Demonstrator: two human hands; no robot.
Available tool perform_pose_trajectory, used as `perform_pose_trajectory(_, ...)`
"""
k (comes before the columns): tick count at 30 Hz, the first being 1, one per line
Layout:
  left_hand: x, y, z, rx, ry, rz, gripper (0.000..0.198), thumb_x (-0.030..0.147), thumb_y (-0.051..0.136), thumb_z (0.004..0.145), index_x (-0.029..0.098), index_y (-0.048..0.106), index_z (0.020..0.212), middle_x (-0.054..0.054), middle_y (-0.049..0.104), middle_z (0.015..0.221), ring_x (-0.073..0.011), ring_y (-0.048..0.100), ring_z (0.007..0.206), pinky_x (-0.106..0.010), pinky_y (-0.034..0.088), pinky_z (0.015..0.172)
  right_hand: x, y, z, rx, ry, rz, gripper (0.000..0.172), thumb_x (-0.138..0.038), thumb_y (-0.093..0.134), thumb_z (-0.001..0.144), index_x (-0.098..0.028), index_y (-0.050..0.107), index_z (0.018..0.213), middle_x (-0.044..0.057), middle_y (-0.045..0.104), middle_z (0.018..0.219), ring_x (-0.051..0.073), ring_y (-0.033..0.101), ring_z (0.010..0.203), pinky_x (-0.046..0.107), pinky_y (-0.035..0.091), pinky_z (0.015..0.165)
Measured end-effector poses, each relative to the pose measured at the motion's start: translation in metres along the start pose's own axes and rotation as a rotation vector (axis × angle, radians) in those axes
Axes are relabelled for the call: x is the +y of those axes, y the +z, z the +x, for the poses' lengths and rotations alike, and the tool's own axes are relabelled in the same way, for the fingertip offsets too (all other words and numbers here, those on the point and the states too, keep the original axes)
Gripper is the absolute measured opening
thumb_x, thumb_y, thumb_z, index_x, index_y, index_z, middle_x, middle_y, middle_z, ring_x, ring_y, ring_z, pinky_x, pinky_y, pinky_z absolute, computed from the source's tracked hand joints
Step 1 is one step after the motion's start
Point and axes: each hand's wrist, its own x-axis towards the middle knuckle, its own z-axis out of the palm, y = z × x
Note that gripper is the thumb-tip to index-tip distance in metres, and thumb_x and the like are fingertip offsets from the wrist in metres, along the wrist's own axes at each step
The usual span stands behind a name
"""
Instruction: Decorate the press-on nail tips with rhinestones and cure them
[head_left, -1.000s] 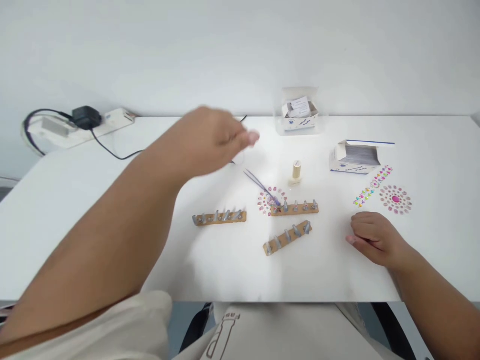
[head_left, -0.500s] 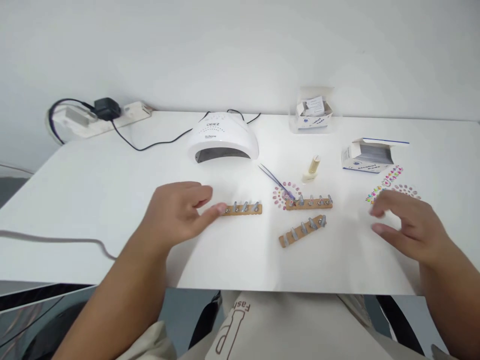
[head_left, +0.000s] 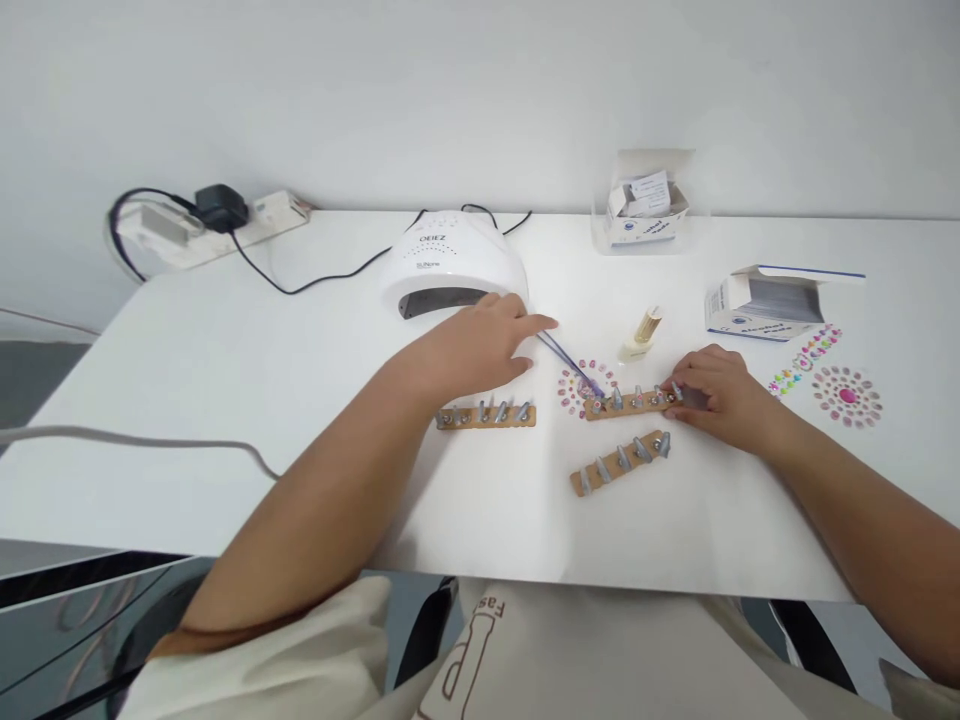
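Observation:
My left hand (head_left: 480,350) is over the table in front of the lamp, thumb and index finger apart. Its index fingertip is at the upper end of a pair of tweezers (head_left: 564,355). The tweezers slant down to a brown strip (head_left: 634,404) that carries several grey false nails, some with small decorations. My right hand (head_left: 712,395) pinches this strip's right end between thumb and fingers. A second nail strip (head_left: 619,466) lies slanted just below, and a third nail strip (head_left: 487,417) lies under my left wrist. Round stickers (head_left: 570,388) sit by the tweezers' tips.
A white nail lamp (head_left: 457,255) stands behind my left hand, its cable running to a power strip (head_left: 270,220). Behind the strips is a small bottle (head_left: 641,335). Two alcohol pad boxes (head_left: 765,305) and colourful sticker sets (head_left: 847,395) are at the right.
My left hand has moved right and away from me, from the left strip to the tweezers' upper end. My right hand has moved left from the stickers and taken hold of the upper strip's end.

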Motion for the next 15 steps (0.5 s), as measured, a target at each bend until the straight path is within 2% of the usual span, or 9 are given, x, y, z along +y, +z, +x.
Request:
perform_pose_trajectory(4,0.003,0.005,0.032,-0.023,0.125,0.105,0.04,0.028,0.05,0.087,0.029,0.057,0.127,-0.009,0.054,0.117,-0.0274,0.046,0.112,-0.041,0.04,0.093,0.008,0.001,-0.005,0.042,-0.072,0.06,0.016,-0.038,0.064,0.083,-0.023,0.063,0.089,0.006,0.066,0.089,0.026,0.056,0.094,0.048,0.037,0.087)
perform_pose_trajectory(7,0.002,0.008,0.045,-0.004,0.174,0.127,0.026,0.025,0.053,0.086,0.027,0.066,0.109,-0.009,0.056,0.111,-0.0261,0.047,0.106,-0.04,0.039,0.09,0.016,-0.006,-0.014,0.085,-0.074,0.078,0.016,-0.039,0.063,0.084,-0.024,0.062,0.091,0.006,0.066,0.091,0.026,0.057,0.094,0.048,0.038,0.088)
perform_pose_trajectory(11,0.002,0.007,0.05,-0.007,0.246,0.144,0.02,0.021,0.048,0.088,0.023,0.068,0.089,-0.008,0.059,0.099,-0.0242,0.049,0.098,-0.038,0.038,0.086,0.033,-0.021,-0.024,0.141,-0.062,0.062,0.018,-0.042,0.063,0.084,-0.026,0.061,0.091,0.006,0.066,0.089,0.027,0.057,0.093,0.048,0.04,0.087)
perform_pose_trajectory(15,-0.005,-0.004,0.044,-0.008,0.258,0.201,0.022,0.02,0.047,0.087,0.02,0.068,0.086,-0.009,0.058,0.097,-0.0244,0.048,0.098,-0.039,0.038,0.086,0.047,-0.03,-0.028,0.14,-0.01,0.029,0.02,-0.045,0.061,0.084,-0.025,0.059,0.089,0.009,0.065,0.089,0.03,0.055,0.092,0.052,0.04,0.085)
